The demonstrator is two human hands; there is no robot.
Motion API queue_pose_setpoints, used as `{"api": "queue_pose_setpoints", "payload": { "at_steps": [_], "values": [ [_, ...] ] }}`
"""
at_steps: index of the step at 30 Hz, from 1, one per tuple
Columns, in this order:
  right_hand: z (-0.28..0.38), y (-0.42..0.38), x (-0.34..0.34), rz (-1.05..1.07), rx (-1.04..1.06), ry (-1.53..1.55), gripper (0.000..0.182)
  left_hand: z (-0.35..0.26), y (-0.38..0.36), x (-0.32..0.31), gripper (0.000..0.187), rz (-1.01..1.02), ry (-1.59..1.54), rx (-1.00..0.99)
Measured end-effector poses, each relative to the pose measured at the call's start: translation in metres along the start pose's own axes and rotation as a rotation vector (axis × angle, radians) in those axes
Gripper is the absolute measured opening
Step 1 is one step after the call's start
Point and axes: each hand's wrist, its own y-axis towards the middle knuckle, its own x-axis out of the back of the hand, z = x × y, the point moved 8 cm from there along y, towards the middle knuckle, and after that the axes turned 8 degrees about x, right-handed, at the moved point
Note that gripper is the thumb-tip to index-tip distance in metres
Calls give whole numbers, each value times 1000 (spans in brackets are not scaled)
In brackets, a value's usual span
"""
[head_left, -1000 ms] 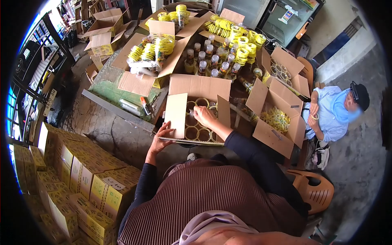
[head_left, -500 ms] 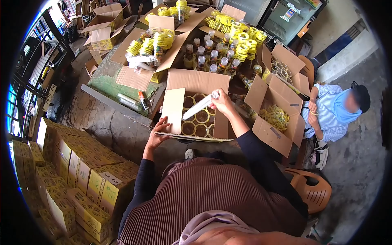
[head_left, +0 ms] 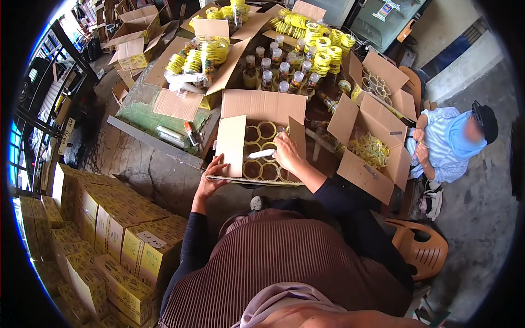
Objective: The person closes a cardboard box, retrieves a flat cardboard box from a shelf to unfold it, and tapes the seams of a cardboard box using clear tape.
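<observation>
In front of me an open cardboard box (head_left: 262, 104) holds several round, yellow-rimmed clear containers (head_left: 252, 169) standing in rows. My left hand (head_left: 210, 177) grips the box's near left corner by its flap. Inside the box's right half, my right hand (head_left: 288, 152) is closed around a long white plastic bundle (head_left: 262, 154), whose free end points left over the containers. Part of the bundle is hidden by my fingers.
Several clear-topped jars (head_left: 284, 70) and stacked yellow rings (head_left: 322, 57) stand behind the box. To the right, another open box (head_left: 350, 123) holds yellow strips, near a seated person (head_left: 448, 142). Yellow cartons (head_left: 136, 246) are stacked at lower left, and an orange chair (head_left: 418, 249) stands at lower right.
My right hand has moved down into the box, bringing the white plastic bundle lower and closer to level. My left hand stays at the box corner. The view has shifted slightly.
</observation>
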Motion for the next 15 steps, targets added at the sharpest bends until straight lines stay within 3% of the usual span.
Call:
{"api": "queue_pose_setpoints", "payload": {
  "at_steps": [4, 9, 11, 13, 15],
  "values": [
    [2, 1, 44, -102, -56, 189, 33, 1, 0, -1, 60, 4, -13, 16],
    [-21, -18, 39, -155, -87, 261, 35, -3, 0, 0, 60, 8, 17, -9],
    [0, -15, 25, -79, 204, 89, 32, -4, 1, 0, 60, 7, 13, 4],
    [8, -6, 6, -114, 269, 122, 31, -3, 1, -2, 60, 14, 29, 8],
    [27, 6, 0, -113, 422, -48, 31, -4, 2, -2, 60, 19, 51, 10]
  ]
}}
